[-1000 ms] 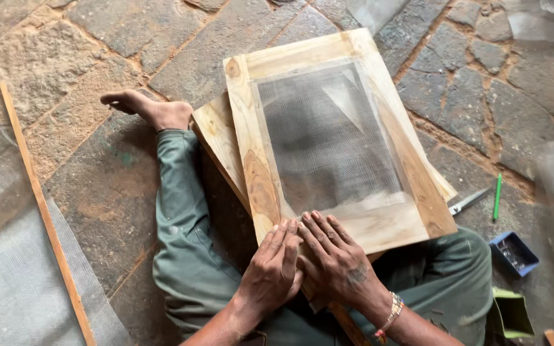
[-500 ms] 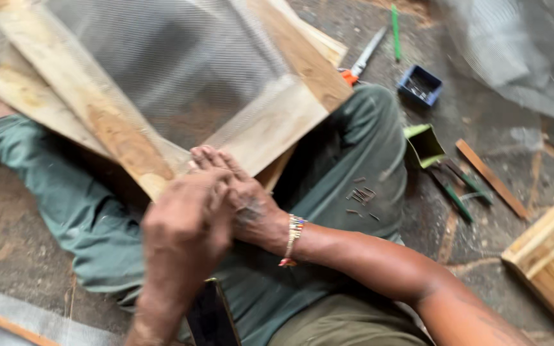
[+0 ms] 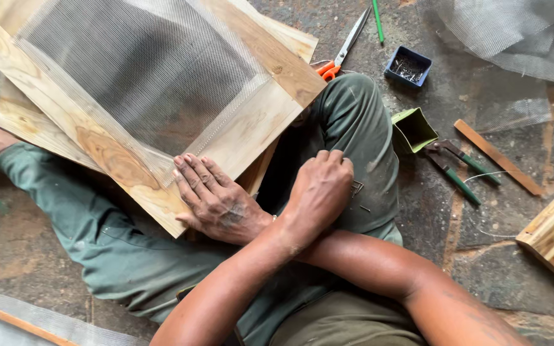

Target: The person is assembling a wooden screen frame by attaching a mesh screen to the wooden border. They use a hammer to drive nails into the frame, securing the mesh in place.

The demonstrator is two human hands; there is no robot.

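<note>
Head view: my right hand (image 3: 216,202) lies flat, fingers pressed together, on the pale wooden frame with grey wire mesh (image 3: 142,96) across my lap. My left hand (image 3: 322,186) rests curled on my knee. Orange-handled scissors (image 3: 341,48) and green-handled pliers (image 3: 460,168) lie on the stone floor (image 3: 501,269).

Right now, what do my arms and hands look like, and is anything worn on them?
Both forearms are bare, with no sleeves or gloves. The right hand has a dark mark on its back, and a thin bracelet shows at its wrist, mostly hidden. The left hand wears nothing.
</note>
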